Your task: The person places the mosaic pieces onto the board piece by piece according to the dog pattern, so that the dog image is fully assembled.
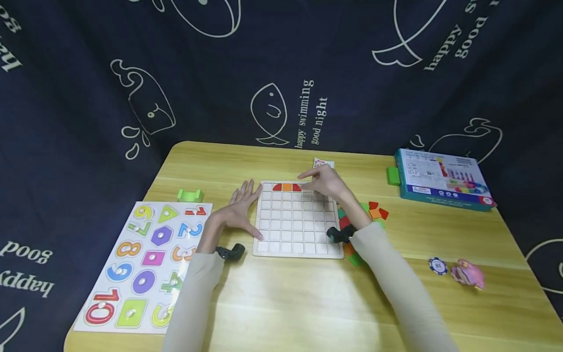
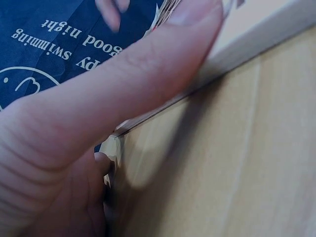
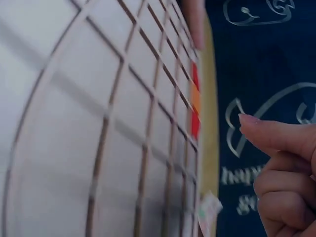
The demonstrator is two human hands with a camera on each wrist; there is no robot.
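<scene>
A white grid board [image 1: 286, 220] lies on the table between both hands. In its top row sit a red quarter-round piece [image 1: 277, 187], an orange square [image 1: 287, 187] and another red piece [image 1: 296, 187]. My left hand [image 1: 235, 210] is spread along the board's left side, fingers toward its upper corner. Its thumb [image 2: 123, 84] rests on the board's edge in the left wrist view. Over the top row, beside the right red piece, is my right hand [image 1: 326, 182], index finger and thumb apart and no piece showing between them. Its other fingers [image 3: 281, 197] are curled in the right wrist view.
Loose coloured pieces [image 1: 375, 213] lie right of the board, partly under the right forearm. A number puzzle board [image 1: 151, 269] and a green block [image 1: 190, 195] are left. Farther right are a boxed set [image 1: 444, 178], a poker chip [image 1: 437, 266] and a pink toy [image 1: 468, 274].
</scene>
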